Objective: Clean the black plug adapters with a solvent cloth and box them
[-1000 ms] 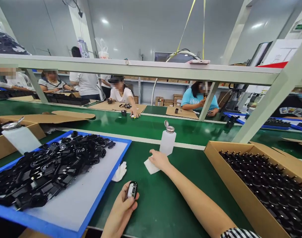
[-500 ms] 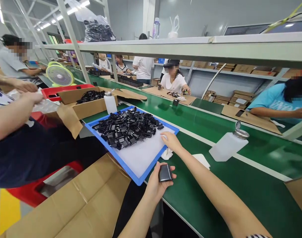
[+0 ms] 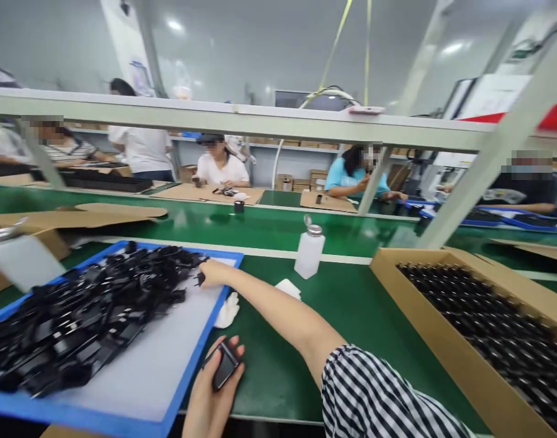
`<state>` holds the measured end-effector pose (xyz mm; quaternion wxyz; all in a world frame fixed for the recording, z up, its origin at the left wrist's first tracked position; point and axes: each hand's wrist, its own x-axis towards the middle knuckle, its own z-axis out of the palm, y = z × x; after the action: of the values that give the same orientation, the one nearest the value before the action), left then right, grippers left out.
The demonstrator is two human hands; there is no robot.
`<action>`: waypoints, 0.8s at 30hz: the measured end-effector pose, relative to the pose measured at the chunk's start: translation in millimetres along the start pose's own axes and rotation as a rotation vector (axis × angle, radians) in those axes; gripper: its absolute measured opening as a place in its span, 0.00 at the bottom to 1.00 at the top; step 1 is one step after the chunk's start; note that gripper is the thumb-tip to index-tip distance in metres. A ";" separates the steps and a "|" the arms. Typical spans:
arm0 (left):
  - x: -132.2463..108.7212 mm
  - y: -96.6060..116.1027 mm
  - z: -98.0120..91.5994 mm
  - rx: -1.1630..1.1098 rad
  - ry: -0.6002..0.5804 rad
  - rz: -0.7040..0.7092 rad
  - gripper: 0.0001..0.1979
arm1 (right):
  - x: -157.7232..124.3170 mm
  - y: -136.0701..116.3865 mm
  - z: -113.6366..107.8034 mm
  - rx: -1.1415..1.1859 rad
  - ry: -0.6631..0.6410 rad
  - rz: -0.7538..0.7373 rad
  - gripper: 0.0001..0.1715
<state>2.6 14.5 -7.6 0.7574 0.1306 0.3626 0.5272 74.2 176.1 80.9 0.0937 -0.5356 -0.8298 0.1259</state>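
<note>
My left hand (image 3: 213,377) is wrapped round a glossy black power adapter (image 3: 226,366), beside the near right corner of a blue-rimmed tray (image 3: 180,380). My right hand (image 3: 210,274) reaches over the tray's right side, its fingers closed on a small black plug piece (image 3: 200,278), partly hidden by the fingers. A heap of black plug pieces (image 3: 105,304) covers much of the tray's white bottom. A crumpled white cloth (image 3: 227,311) lies against the tray's right rim, beneath my right forearm.
A white pump bottle (image 3: 310,252) stands beyond a white paper (image 3: 288,289); another bottle (image 3: 25,258) is at left. On the right sits a cardboard box (image 3: 410,316) with rows of black pieces (image 3: 488,334). A shelf beam (image 3: 260,125) crosses above; several people work across the green belt (image 3: 269,222).
The view has swung right, bringing the box of black rows into sight. My right hand has closed on a small black piece at the heap's edge. My left hand keeps its adapter, now tilted.
</note>
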 end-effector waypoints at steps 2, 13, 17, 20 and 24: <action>3.4 -1.7 0.2 0.069 0.056 0.040 0.12 | -22.4 5.3 -3.6 0.035 0.044 0.001 0.18; 5.4 -25.8 11.5 1.064 0.032 0.298 0.28 | -181.1 29.4 19.9 0.499 0.196 -0.142 0.12; 10.2 -20.1 1.0 1.011 -0.026 0.259 0.29 | -191.7 33.8 20.7 0.348 0.150 -0.231 0.12; 7.0 -12.2 -7.5 1.015 0.004 0.291 0.29 | -194.3 31.6 27.6 0.218 0.177 -0.255 0.11; 0.2 -5.3 -13.2 0.965 0.013 0.305 0.30 | -195.2 26.7 32.9 0.147 0.183 -0.263 0.14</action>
<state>-2.8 10.0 -20.1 0.5227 0.5139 0.5466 0.4049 167.6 5.0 37.4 0.2236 -0.4233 -0.8692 0.1235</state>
